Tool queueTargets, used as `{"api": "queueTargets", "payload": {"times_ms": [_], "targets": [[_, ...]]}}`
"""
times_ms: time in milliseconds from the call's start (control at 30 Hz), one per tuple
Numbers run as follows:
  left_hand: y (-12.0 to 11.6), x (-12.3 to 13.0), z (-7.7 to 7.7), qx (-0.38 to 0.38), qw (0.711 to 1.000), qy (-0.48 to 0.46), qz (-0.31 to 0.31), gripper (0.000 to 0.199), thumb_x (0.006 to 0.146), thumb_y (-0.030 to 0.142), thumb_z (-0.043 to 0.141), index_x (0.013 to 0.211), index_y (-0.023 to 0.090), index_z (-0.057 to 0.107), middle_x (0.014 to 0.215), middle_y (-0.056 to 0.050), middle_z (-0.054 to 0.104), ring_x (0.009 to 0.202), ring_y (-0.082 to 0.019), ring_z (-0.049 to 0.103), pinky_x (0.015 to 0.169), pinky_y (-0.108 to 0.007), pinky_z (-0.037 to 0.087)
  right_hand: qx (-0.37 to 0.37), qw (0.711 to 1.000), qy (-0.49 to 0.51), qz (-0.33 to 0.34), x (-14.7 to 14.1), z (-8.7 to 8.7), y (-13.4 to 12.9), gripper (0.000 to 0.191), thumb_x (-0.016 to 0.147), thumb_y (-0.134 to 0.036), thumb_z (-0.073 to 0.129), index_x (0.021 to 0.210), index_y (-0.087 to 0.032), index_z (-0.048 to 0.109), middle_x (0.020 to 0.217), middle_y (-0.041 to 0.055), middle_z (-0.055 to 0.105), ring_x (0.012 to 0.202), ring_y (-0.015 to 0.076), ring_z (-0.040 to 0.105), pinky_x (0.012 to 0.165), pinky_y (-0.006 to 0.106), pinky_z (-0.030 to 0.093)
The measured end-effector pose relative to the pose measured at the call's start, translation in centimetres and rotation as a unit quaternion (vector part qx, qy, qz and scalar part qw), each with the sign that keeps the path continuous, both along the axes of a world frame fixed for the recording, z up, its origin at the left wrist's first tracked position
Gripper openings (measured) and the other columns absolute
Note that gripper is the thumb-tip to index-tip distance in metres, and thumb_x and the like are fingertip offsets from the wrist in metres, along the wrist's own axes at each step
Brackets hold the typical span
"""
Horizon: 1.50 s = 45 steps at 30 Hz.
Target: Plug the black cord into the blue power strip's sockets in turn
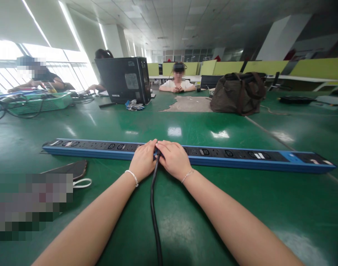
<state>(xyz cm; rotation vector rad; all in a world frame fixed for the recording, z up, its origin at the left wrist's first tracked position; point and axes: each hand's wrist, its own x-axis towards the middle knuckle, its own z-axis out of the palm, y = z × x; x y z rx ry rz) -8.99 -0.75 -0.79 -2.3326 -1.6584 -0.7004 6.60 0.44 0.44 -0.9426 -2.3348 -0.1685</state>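
A long blue power strip with a black face and several sockets lies across the green table. Over its middle, my left hand and my right hand meet with fingertips together. Both hands close around the plug end of a black power cord. The plug itself is mostly hidden by my fingers, so how deep it sits in a socket cannot be seen. From between my hands the cord runs down the table toward me.
A phone and a white loop lie at left. Beyond the strip are a green basket with cables, a black computer case, gloves and a brown bag. Several people sit around the table.
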Motion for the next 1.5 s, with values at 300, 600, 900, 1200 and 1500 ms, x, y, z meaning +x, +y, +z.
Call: {"api": "queueTargets", "payload": {"times_ms": [300, 600, 900, 1200, 1500], "targets": [[-0.9, 0.0, 0.2, -0.023, 0.999, 0.024, 0.011, 0.044, 0.088, 0.026, 0.041, 0.129, 0.016, 0.049, 0.139, -0.010, 0.050, 0.132, -0.024, 0.040, 0.108, -0.043, 0.032, -0.014, 0.997, 0.061, -0.048, -1.3, -0.6, 0.0, 0.035, 0.085, -0.017, 0.045, 0.115, -0.016, 0.062, 0.122, 0.0095, 0.062, 0.115, 0.0182, 0.054, 0.102, 0.030, 0.041], [-0.7, -0.1, 0.2, -0.027, 1.000, 0.008, 0.014, 0.045, 0.087, 0.031, 0.045, 0.131, 0.018, 0.049, 0.138, -0.008, 0.051, 0.131, -0.023, 0.041, 0.109, -0.043, 0.031, -0.028, 0.991, 0.114, -0.065, -1.4, -0.6, 0.6, 0.033, 0.083, -0.013, 0.044, 0.109, -0.019, 0.064, 0.112, 0.0070, 0.065, 0.104, 0.0177, 0.059, 0.093, 0.028, 0.047], [-0.5, 0.1, 0.0, -0.024, 0.999, 0.003, 0.022, 0.044, 0.088, 0.031, 0.044, 0.130, 0.019, 0.050, 0.139, -0.006, 0.051, 0.130, -0.022, 0.042, 0.109, -0.041, 0.030, -0.027, 0.989, 0.124, -0.071, -1.7, -0.5, 0.1, 0.032, 0.083, -0.013, 0.042, 0.107, -0.017, 0.064, 0.112, 0.0086, 0.065, 0.105, 0.0191, 0.059, 0.094, 0.030, 0.046], [-0.4, 0.0, 0.0, -0.021, 1.000, -0.001, 0.018, 0.043, 0.087, 0.030, 0.045, 0.127, 0.017, 0.052, 0.136, -0.008, 0.054, 0.129, -0.024, 0.043, 0.107, -0.042, 0.032, -0.048, 0.993, 0.060, -0.086, -1.5, -0.5, 0.4, 0.037, 0.086, -0.017, 0.041, 0.119, -0.016, 0.058, 0.122, 0.0099, 0.061, 0.110, 0.0212, 0.055, 0.096, 0.033, 0.042], [-0.5, 0.1, -0.1, -0.013, 0.999, 0.020, 0.026, 0.043, 0.089, 0.031, 0.040, 0.128, 0.017, 0.052, 0.137, -0.007, 0.052, 0.129, -0.024, 0.044, 0.106, -0.042, 0.033, -0.063, 0.993, 0.081, -0.061, -1.5, -0.6, 0.6, 0.037, 0.084, -0.012, 0.042, 0.117, -0.016, 0.058, 0.119, 0.0088, 0.063, 0.105, 0.0206, 0.058, 0.094, 0.033, 0.044]]}}
